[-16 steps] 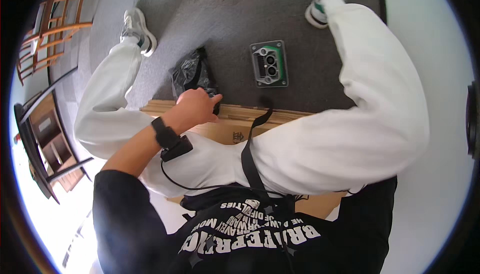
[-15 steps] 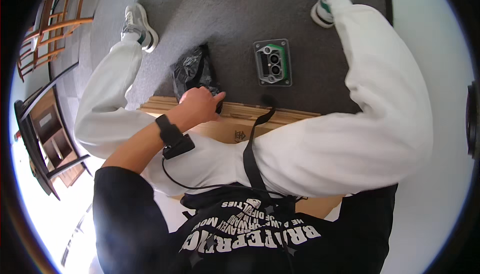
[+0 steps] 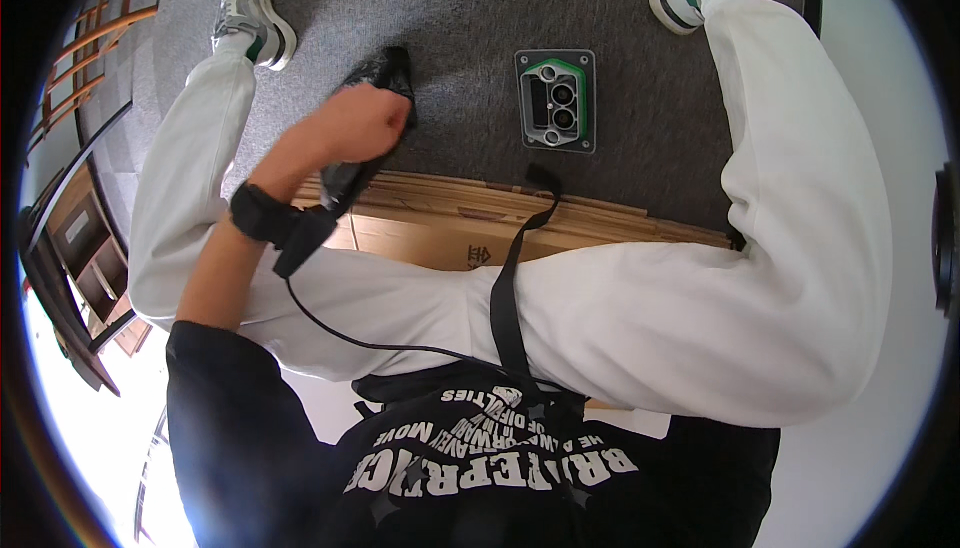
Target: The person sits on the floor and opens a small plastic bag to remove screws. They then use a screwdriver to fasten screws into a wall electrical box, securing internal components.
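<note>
My left hand [image 3: 362, 126] is closed on a crumpled black plastic bag [image 3: 345, 180], which sticks out above and below the fist. The fingertips are turned away and partly hidden. To the right of the bag, on the dark grey carpet, lies a rectangular grey metal connector housing [image 3: 587, 133] with a green seal, two round black sockets and holes at its corners. My right hand is out of the picture.
Flattened cardboard [image 3: 420, 238] is stacked between my legs. A black strap [image 3: 508, 308] hangs over it from my waist. A cable [image 3: 350, 336] runs from the black device at my wrist. Wooden chairs [image 3: 105, 43] and a shelf [image 3: 90, 248] stand at the left.
My left hand has moved up and to the left, away from the cardboard, and has closed from a pointing shape into a fist on the bag. The view has shifted slightly.
</note>
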A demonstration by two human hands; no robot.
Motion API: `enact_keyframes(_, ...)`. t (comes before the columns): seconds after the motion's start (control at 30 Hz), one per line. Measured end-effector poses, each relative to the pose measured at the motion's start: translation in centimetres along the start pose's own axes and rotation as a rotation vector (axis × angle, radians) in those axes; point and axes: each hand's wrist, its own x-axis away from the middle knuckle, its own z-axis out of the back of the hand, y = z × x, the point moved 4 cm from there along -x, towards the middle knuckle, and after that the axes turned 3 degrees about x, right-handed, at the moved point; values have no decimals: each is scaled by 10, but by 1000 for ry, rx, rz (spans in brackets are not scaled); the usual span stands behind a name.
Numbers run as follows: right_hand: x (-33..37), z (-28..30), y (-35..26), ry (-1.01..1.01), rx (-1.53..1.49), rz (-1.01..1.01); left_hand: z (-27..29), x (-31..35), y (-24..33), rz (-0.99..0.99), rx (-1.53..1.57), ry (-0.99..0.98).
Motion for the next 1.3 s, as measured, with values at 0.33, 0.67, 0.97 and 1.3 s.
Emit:
enact_keyframes(0.33, 35, 83, 25, 202, -142, -36, 86, 60, -63, 221, 336, 290)
enact_keyframes(0.67, 143, 321, -104, 376, 390, 312, 109, 55, -111, 94, 420, 761)
enact_keyframes(0.97, 86, 52, -173, -504, 417, 240, 118, 68, -130, 236, 282, 859)
enact_keyframes(1.3, 8, -136, -41, -157, 706, 300, 112, 32, -110, 132, -193, 1012)
